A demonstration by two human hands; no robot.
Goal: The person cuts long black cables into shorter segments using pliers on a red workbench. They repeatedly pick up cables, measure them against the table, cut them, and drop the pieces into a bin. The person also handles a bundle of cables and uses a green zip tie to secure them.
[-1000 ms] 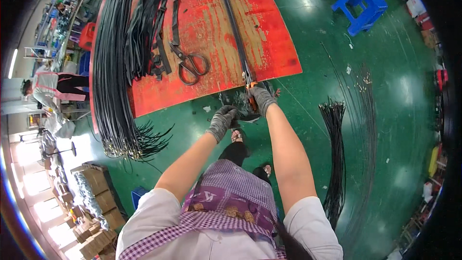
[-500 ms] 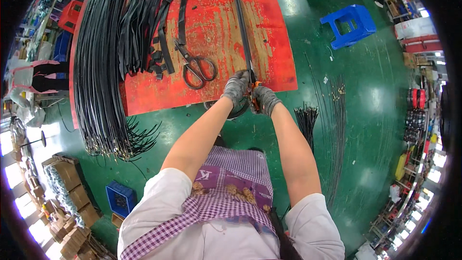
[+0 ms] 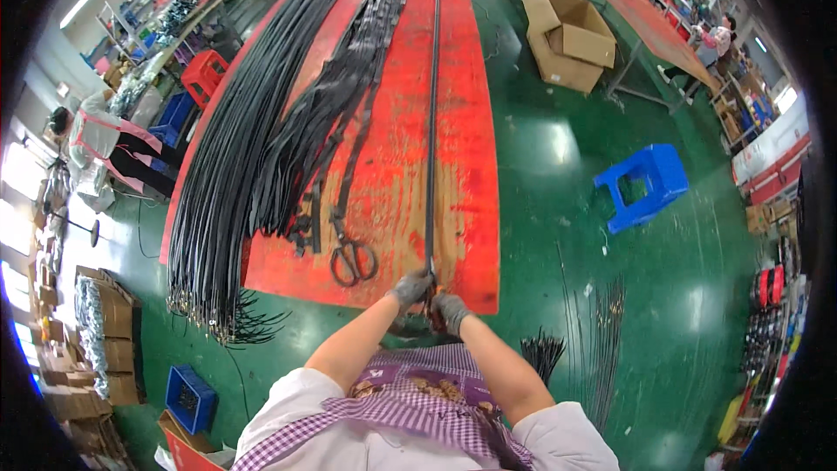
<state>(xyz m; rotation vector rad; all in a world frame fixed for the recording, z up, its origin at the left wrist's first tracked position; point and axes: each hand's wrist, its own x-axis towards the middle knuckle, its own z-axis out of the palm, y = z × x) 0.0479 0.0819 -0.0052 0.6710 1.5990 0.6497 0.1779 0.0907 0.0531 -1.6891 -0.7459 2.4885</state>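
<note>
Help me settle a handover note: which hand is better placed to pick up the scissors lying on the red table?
Probably the left. The left hand grips the near end of the long black cable, close beside the scissors, which lie to its left. The right hand sits on the far side and would have to cross over.

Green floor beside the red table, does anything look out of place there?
Yes. Loose black cable strands lie scattered on the green floor right of the red table, unlike the tidy bundles on top.

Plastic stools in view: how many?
2: a blue stool on the green floor right of the red table, a red stool left of it. Others may be hidden.
</note>
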